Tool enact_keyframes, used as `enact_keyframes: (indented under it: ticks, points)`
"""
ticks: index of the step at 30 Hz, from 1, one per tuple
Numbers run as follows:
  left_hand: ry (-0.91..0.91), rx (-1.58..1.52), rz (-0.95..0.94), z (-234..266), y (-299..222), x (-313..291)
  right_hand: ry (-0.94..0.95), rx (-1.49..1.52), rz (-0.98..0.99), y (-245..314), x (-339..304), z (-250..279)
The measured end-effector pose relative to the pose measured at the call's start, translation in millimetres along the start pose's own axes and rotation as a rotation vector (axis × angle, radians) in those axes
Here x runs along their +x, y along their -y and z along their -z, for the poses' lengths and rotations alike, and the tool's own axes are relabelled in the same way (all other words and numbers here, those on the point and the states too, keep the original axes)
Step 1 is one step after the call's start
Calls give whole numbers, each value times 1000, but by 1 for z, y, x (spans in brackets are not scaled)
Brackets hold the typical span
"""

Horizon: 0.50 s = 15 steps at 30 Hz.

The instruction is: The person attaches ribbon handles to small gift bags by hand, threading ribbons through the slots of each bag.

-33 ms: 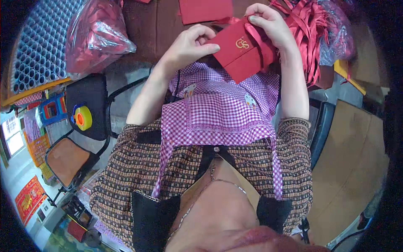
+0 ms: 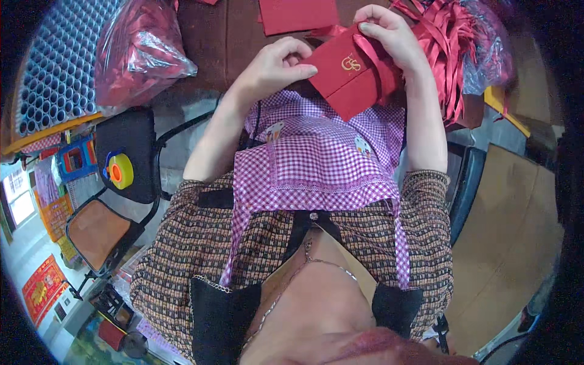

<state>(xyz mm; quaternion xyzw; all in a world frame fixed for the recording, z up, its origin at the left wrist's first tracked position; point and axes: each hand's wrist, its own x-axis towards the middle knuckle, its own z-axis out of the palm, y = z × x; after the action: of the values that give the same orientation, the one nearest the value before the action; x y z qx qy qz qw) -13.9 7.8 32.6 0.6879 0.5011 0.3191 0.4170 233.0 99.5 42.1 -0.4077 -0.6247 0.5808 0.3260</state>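
A flat red pouch (image 2: 336,72) with a gold emblem hangs tilted above my lap, at the table's near edge. Its left corner is pinched between the thumb and fingers of my left hand (image 2: 281,66). My right hand (image 2: 392,36) grips the upper right corner, thumb on top, where a red ribbon (image 2: 372,53) crosses the pouch and trails down its right side. The fingers behind the pouch are partly hidden. Another flat red piece (image 2: 298,15) lies on the brown table (image 2: 210,52) just beyond.
A clear bag of red items (image 2: 143,55) sits at left beside a rack of round tubes (image 2: 58,73). Loose red ribbons (image 2: 447,55) and a clear plastic bag (image 2: 490,58) are at right. A chair (image 2: 125,155) stands left, with a yellow tape roll (image 2: 121,170) near its back.
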Motion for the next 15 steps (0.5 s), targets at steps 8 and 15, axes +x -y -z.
enact_keyframes:
  ticks: [8,15]
  points:
    - [-92,-634,268,21,25,1,-436,67,73,20,-26,2]
    - [-156,-896,160,49,25,1,-240,-96,197,-37,-59,-38]
